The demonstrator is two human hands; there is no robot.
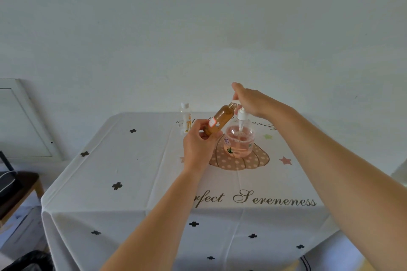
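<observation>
1. Nearest, at the lower grip: gripping the brown bottle (220, 120) with the left hand (199, 146), fingers and thumb curled round its bottom half. Holding it clear of the table (143, 171), tilted, neck up and away to the right.
2. Just above that grip: showing bare thread at the neck, so judged already uncapped.
3. Right at the neck: pinching a small white cap (236, 101) with the right hand (248, 100), close against the mouth. Cannot tell whether touching the thread or just off it, nor whether coming off or going back on.
4. Below both grips and just behind: standing on the table, a pump bottle (239, 141) of pink liquid, pump head in place.
5. Judged about midway: opening done. Left to do, at a guess: pouring or dosing, then recapping and setting down.
6. Hidden: covered by the left palm, the base of the brown bottle; tucked behind the back of the right hand, the fingertips on the cap. Too small to read, the label; hard to judge, the fill level.
7. Farthest, beyond the left grip and to its left: standing upright and capped, a small clear bottle (185, 116), print unreadable.
</observation>
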